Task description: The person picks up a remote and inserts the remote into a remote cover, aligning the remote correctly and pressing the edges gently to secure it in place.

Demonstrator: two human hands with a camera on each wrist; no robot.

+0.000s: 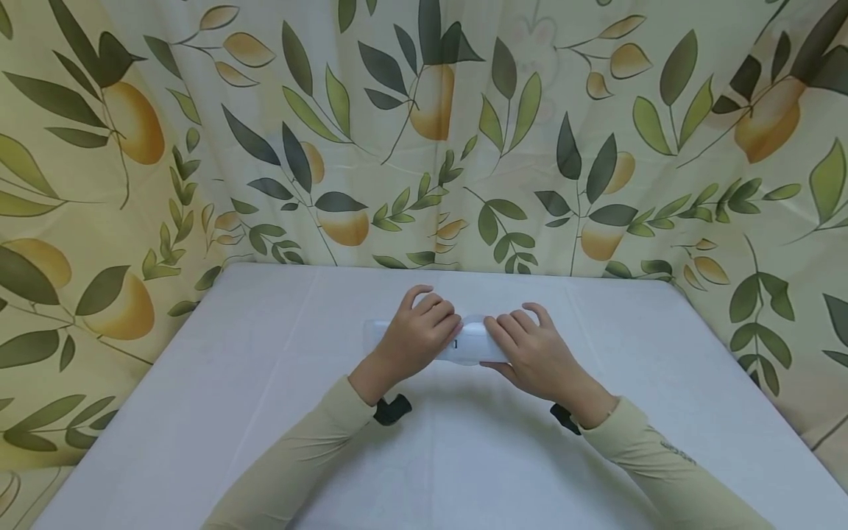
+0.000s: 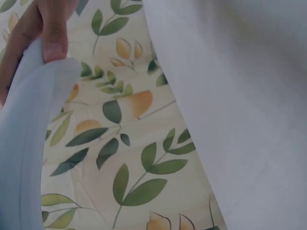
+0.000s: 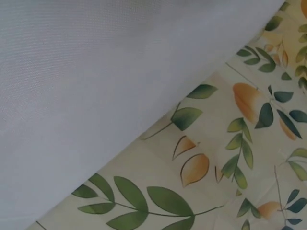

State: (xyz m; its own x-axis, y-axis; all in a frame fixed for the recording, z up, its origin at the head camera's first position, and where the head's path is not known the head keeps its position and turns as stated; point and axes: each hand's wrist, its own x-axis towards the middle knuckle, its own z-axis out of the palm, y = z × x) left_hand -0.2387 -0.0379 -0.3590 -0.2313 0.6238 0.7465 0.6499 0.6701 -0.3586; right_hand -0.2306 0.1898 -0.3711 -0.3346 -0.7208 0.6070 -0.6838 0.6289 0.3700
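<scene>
A long white object (image 1: 472, 344) with a smooth, shiny surface and a small dark mark is held crosswise above the table by both hands. My left hand (image 1: 416, 335) grips it on the left, and a translucent end shows past that hand. On the right, my right hand (image 1: 533, 353) holds it with the fingers over the top and the thumb below. In the left wrist view, the left thumb and fingers (image 2: 55, 40) pinch the white object (image 2: 21, 143), which has a thin, see-through flap. The right wrist view does not show the right hand.
A white-covered table (image 1: 464, 456) spreads beneath the hands. Behind and beside it hangs a curtain (image 1: 411, 147) printed with leaves and orange fruit. Dark wrist straps (image 1: 392, 410) sit below the sleeves' cuffs.
</scene>
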